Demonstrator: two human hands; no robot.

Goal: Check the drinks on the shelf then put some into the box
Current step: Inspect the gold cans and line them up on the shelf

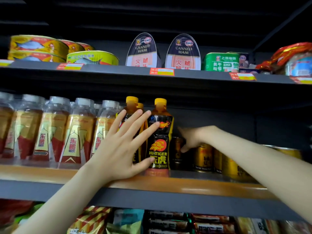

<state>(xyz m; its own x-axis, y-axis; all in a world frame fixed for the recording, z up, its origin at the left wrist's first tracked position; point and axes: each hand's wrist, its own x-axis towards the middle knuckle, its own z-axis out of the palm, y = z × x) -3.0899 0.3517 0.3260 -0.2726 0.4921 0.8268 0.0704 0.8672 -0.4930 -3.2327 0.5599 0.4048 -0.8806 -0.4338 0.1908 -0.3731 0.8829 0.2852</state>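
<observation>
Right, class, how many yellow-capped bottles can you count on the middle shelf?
3. The right bottle stands in front, the left bottle is partly behind the left hand, the back bottle shows only its cap. More may be hidden.

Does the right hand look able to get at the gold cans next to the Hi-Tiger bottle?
Probably yes: the right hand hovers above the gold cans, the space over them is free, and the Hi-Tiger bottle stands beside them.
</observation>
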